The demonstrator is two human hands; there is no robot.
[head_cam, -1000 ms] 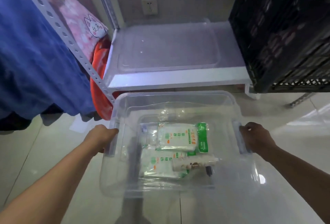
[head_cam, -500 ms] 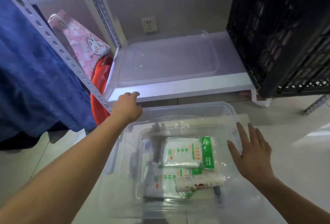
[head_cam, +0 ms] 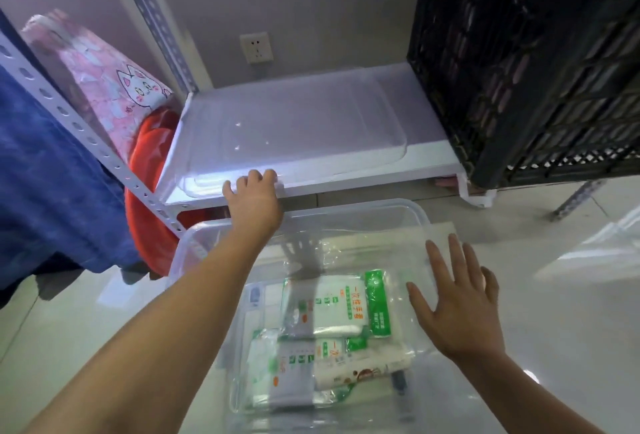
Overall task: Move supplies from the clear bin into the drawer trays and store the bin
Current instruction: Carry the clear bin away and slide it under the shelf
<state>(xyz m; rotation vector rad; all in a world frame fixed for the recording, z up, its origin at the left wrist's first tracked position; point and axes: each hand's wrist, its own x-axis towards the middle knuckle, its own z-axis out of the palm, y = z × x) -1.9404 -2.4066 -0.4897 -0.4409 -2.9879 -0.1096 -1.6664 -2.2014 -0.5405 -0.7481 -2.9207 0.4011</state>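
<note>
The clear bin [head_cam: 408, 206] sits on the pale floor below the shelf. It holds white-and-green supply packets [head_cam: 339, 302], a beige packet [head_cam: 360, 369] and a small dark item near its right wall. A clear lid [head_cam: 294, 128] lies flat on the low white shelf [head_cam: 381, 174]. My left hand [head_cam: 254, 203] reaches over the bin's back rim, its fingertips resting on the lid's front edge. My right hand [head_cam: 457, 305] hovers flat with fingers spread over the bin's right side, holding nothing. No drawer trays are in view.
A black lattice crate [head_cam: 519, 70] fills the shelf's right end. Left of the shelf post stand a pink cat-print pack [head_cam: 104, 80] and a red item [head_cam: 149, 163], with blue cloth [head_cam: 45, 174] hanging at far left. A wall socket [head_cam: 256, 47] is behind.
Both hands let go of the bin's side handles. My left hand rose to the lid's front edge on the shelf, and my right hand opened above the bin.
</note>
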